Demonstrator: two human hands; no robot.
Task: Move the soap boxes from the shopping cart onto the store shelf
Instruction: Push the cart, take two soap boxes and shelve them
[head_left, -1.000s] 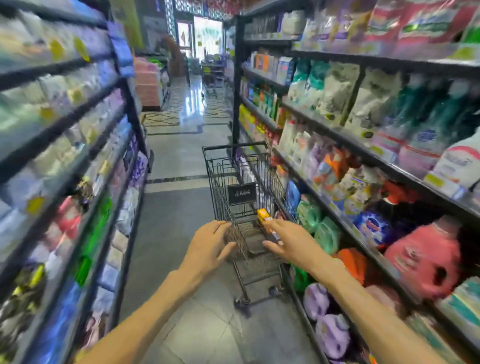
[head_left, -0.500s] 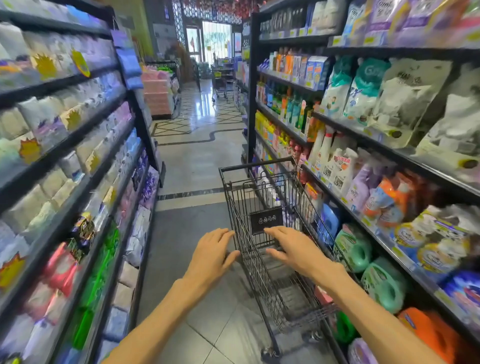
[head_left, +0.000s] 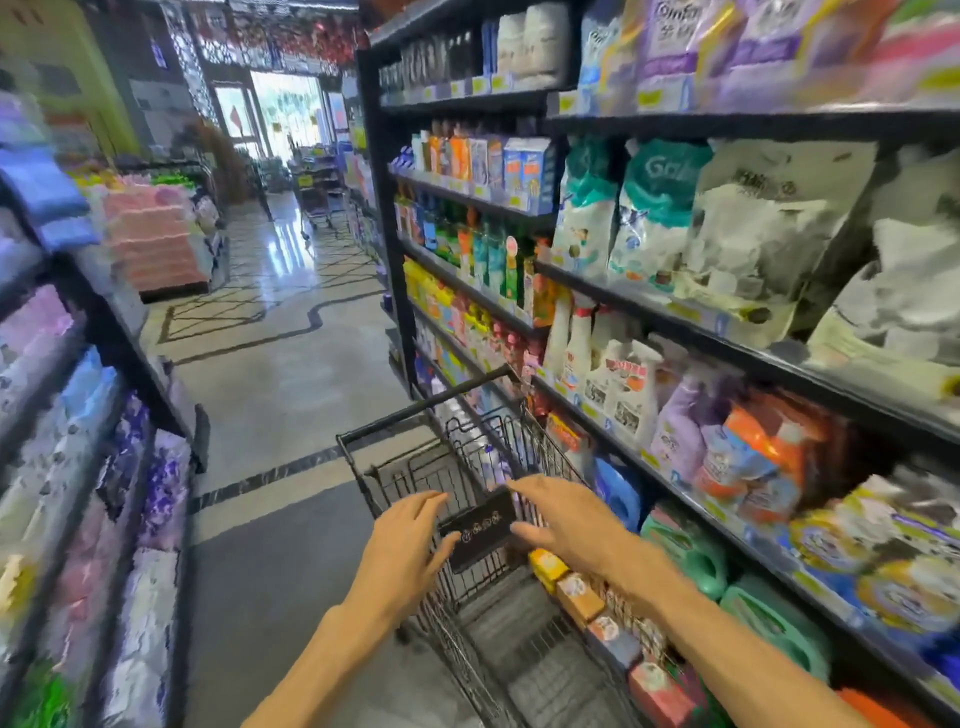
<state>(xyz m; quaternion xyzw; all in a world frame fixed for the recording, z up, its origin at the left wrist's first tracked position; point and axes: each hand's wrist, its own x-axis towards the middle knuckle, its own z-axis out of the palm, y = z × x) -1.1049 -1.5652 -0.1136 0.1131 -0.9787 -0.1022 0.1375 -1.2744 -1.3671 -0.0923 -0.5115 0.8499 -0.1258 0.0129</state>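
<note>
Fingers of the left hand (head_left: 410, 540) and right hand (head_left: 563, 522) lie loosely spread and straight, pinching nothing, reaching over the near edge of the shopping cart (head_left: 467, 467) on either side of its dark placard (head_left: 480, 527). The soap boxes (head_left: 579, 597) lie in a row along the cart's right side, under the right forearm, beside the store shelf (head_left: 675, 499).

The soap boxes (head_left: 579, 597) in the shopping cart (head_left: 467, 452) are partly covered by the right hand (head_left: 563, 519) and forearm, and their print cannot be read. The shelves at the frame's left edge (head_left: 62, 467) are smeared by blur; the packs there cannot be identified.
</note>
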